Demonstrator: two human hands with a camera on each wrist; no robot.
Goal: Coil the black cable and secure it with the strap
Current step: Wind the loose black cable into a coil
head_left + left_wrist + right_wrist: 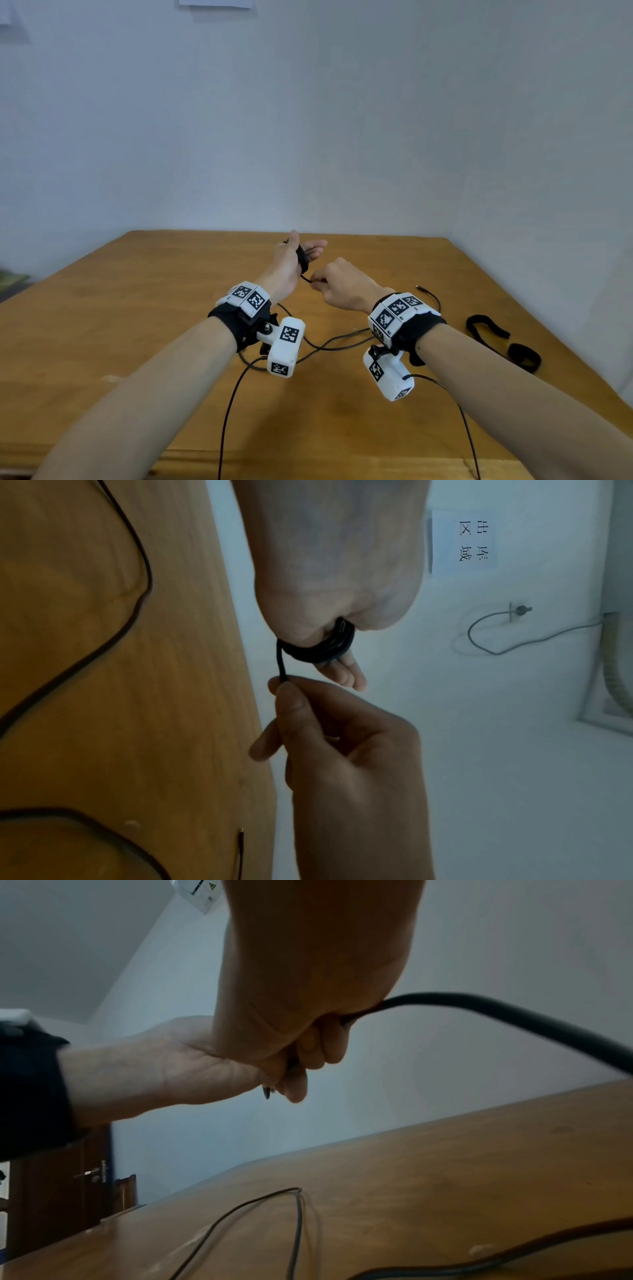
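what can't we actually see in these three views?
- Turn count of the black cable coiled round the left hand: head view too small, left wrist view strands overlap.
- Right hand pinch on the cable: knuckles hide it in head view.
- Strap fastener type: too small, head view only.
- How much cable is left to coil: it mixes with camera leads on the table, partly under the forearms.

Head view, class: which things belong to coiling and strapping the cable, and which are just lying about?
Belonging to the job:
- black cable, wound round the left hand
- right hand, pinching the cable
- strap, lying on the table

Just lying about:
- wall sign
- grey wall cord
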